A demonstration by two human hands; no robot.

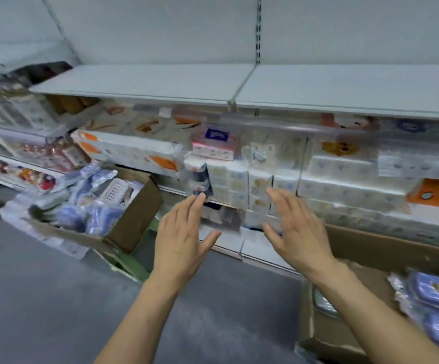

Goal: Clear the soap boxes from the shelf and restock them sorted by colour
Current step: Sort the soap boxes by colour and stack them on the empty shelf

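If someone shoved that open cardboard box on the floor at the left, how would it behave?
The cardboard box would probably slide rather than tip, being wide and low. Its wrapped packets are heaped above the rim, so some may spill. The flaps look floppy.

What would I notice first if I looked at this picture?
Probably the two bare hands held up in the middle, the left hand and the right hand, both open with fingers spread and holding nothing. Right behind them are stacks of white tissue packs on the lower shelf, under a bare grey shelf. On the floor to the left sits a cardboard box stuffed with bluish wrapped packets.
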